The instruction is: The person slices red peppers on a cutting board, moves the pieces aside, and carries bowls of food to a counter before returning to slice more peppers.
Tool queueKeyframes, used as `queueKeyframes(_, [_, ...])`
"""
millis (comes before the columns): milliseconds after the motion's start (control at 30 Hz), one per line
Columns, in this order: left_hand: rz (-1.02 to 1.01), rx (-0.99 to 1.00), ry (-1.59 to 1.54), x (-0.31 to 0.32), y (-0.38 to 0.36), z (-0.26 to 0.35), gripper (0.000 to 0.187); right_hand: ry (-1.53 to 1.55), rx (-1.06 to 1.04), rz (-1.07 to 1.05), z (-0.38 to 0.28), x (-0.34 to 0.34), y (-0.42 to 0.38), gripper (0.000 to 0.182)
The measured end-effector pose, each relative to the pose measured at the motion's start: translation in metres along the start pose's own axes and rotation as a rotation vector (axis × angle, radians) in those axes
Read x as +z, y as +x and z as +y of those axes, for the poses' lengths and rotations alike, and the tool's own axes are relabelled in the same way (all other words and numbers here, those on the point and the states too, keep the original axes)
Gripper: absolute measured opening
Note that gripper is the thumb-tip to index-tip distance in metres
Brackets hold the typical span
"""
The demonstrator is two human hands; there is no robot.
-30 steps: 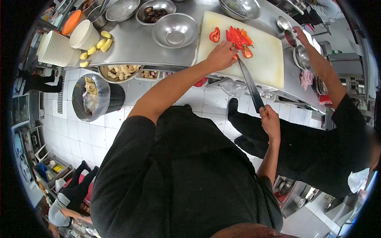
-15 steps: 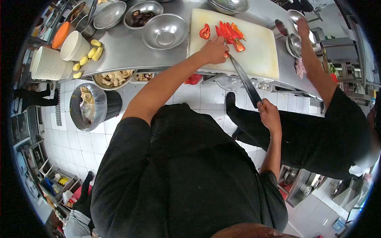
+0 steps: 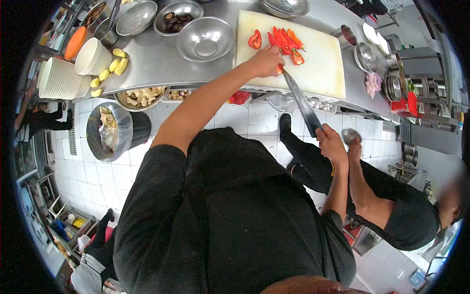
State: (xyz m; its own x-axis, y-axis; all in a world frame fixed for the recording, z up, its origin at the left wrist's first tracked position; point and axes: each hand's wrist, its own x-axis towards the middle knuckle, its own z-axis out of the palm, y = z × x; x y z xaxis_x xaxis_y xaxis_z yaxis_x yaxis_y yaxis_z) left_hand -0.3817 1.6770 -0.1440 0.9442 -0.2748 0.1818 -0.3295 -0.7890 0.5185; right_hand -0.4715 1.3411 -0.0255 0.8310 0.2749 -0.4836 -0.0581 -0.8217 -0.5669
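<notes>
My right hand (image 3: 333,143) is closed round the handle of a long kitchen knife (image 3: 302,104). The blade slants up and left, its tip touching or very near a small piece of red pepper (image 3: 279,69). My left hand (image 3: 267,62) pinches that piece at the front edge of the white cutting board (image 3: 320,73); its fingertips are partly hidden. Just beyond my left hand lie several long red pepper pieces (image 3: 280,38). One halved pepper (image 3: 255,39) rests apart to the left, cut face up, and another cut piece (image 3: 296,58) sits to the right.
An empty metal bowl (image 3: 204,41) and a bowl of dark mushrooms (image 3: 177,20) stand left of the board. Peeled yellow pieces (image 3: 114,64) lie beside stacked white bowls (image 3: 61,78). A lined bin (image 3: 108,132) is below. At right, a co-worker's hand (image 3: 355,149) holds a small metal bowl (image 3: 350,135).
The co-worker's hand has come down from the right end of the counter, now holding a small metal bowl close to my right forearm. My hands and the knife have barely moved.
</notes>
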Motion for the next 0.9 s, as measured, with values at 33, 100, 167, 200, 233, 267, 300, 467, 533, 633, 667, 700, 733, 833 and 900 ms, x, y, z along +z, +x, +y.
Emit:
queueKeyframes(33, [0.002,0.006,-0.013,0.001,0.000,-0.001,0.042,0.007,0.002,-0.012,0.003,0.003,0.002,0.027])
queueKeyframes(100, [0.009,0.023,-0.036,-0.001,0.000,-0.002,0.043,0.020,0.001,-0.031,0.004,0.010,0.006,0.026])
queueKeyframes(167, [0.016,0.023,-0.075,-0.003,-0.002,-0.003,0.043,0.109,0.033,-0.085,0.003,0.012,0.008,0.026])
queueKeyframes(200, [0.018,0.021,-0.093,-0.004,-0.002,-0.003,0.043,0.154,0.048,-0.114,0.002,0.014,0.009,0.027])
queueKeyframes(233, [0.021,0.018,-0.095,-0.004,-0.003,-0.004,0.044,0.200,0.162,-0.132,-0.013,0.011,0.005,0.026])
queueKeyframes(267, [0.023,0.013,-0.097,-0.003,-0.004,-0.003,0.044,0.235,0.166,-0.150,-0.005,0.012,0.007,0.025])
queueKeyframes(300, [0.027,0.008,-0.097,-0.005,-0.003,-0.003,0.044,0.269,0.168,-0.167,0.002,0.015,0.009,0.025])
queueKeyframes(467, [-0.016,-0.003,-0.116,-0.007,-0.003,-0.007,0.045,0.509,0.287,-0.289,0.005,0.024,0.009,0.024])
queueKeyframes(533, [-0.021,0.001,-0.116,-0.007,-0.002,-0.010,0.046,0.591,0.293,-0.329,0.009,0.032,0.011,0.025])
queueKeyframes(633, [-0.046,0.008,-0.109,-0.007,-0.002,-0.011,0.046,0.675,0.292,-0.355,0.014,0.037,0.009,0.026])
queueKeyframes(667, [-0.066,0.015,-0.114,-0.009,-0.002,-0.011,0.047,0.668,0.298,-0.363,0.014,0.036,0.008,0.026])
queueKeyframes(700, [-0.085,0.022,-0.118,-0.011,-0.001,-0.014,0.047,0.662,0.303,-0.371,0.014,0.034,0.007,0.025])
queueKeyframes(733, [-0.101,0.033,-0.120,-0.013,-0.001,-0.017,0.047,0.656,0.308,-0.378,0.013,0.034,0.006,0.025])
queueKeyframes(833, [-0.140,0.054,-0.131,-0.013,0.001,-0.021,0.048,0.681,0.295,-0.378,0.014,0.039,0.009,0.025])
queueKeyframes(900, [-0.153,0.049,-0.129,-0.013,0.002,-0.022,0.048,0.746,0.291,-0.402,0.018,0.044,0.012,0.025])
